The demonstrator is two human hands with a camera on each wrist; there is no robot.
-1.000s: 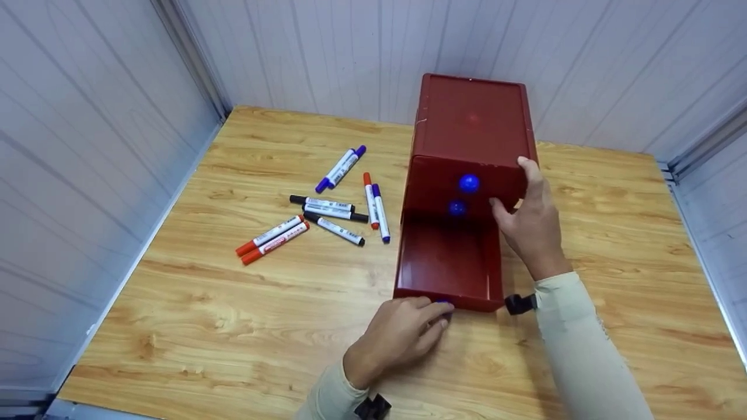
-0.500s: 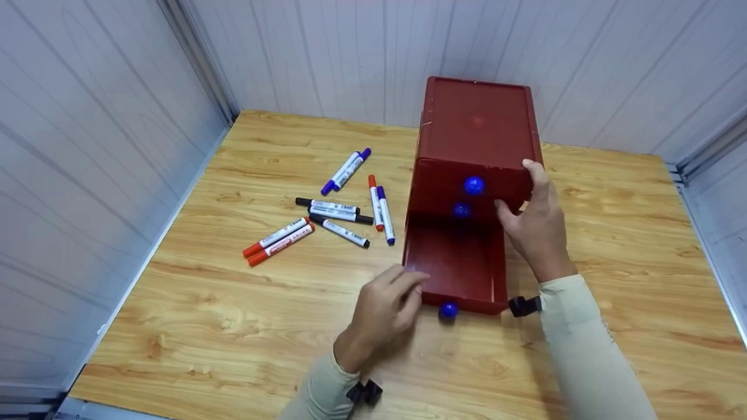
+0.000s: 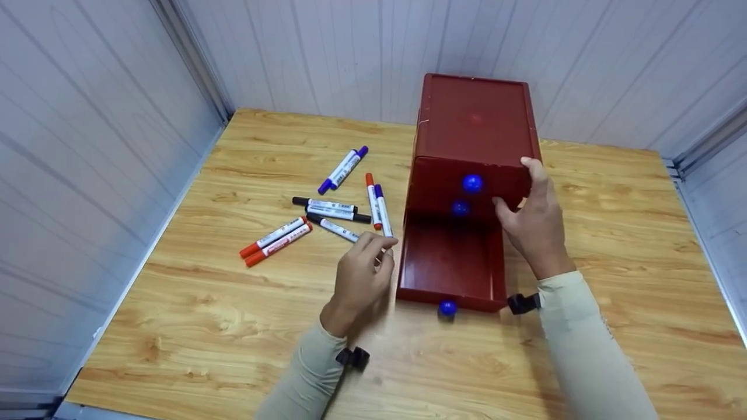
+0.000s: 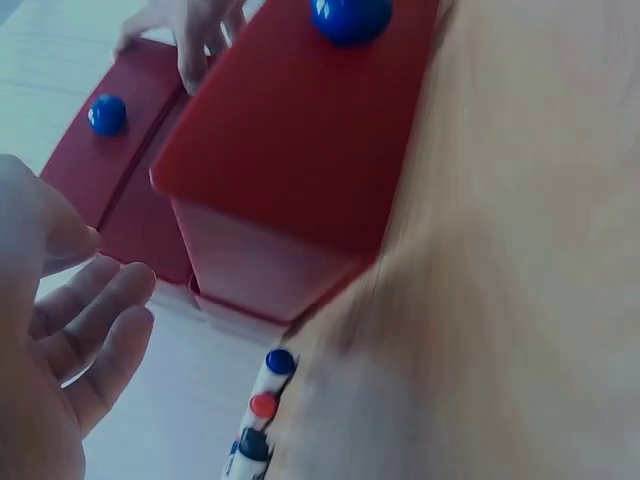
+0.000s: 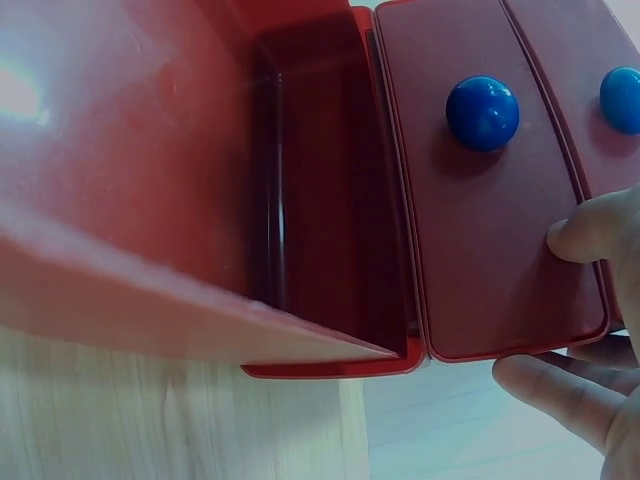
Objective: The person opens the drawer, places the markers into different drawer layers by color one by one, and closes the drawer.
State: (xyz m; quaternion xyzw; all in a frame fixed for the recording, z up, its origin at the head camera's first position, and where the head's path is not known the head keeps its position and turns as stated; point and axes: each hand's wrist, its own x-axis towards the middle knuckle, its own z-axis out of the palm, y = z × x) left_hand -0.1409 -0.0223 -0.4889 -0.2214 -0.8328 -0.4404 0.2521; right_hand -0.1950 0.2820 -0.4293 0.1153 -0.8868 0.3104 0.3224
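Observation:
A dark red plastic drawer cabinet (image 3: 475,119) with round blue knobs stands at the right of the table. Its bottom drawer (image 3: 452,259) is pulled out, with nothing lying in the visible part. My right hand (image 3: 536,227) grips the cabinet's right front edge, thumb (image 5: 585,232) pressed on an upper drawer front and other fingers round the side. My left hand (image 3: 362,271), holding nothing, hovers left of the drawer with loosely bent fingers (image 4: 110,350). Its fingertips overlap the lower ends of a blue-capped marker (image 3: 381,207) and a black-capped marker (image 3: 335,226) in the head view.
More markers lie left of the cabinet: a red-capped one (image 3: 373,201), a purple-capped pair (image 3: 343,170), black ones (image 3: 332,209) and a red pair (image 3: 277,241). The bottom drawer's blue knob (image 3: 447,308) juts toward me. Pale panel walls (image 3: 350,58) enclose the table.
My left hand has left the bottom drawer's knob and moved left and away from me toward the markers. The right hand keeps its grip on the cabinet; the drawer stays pulled out.

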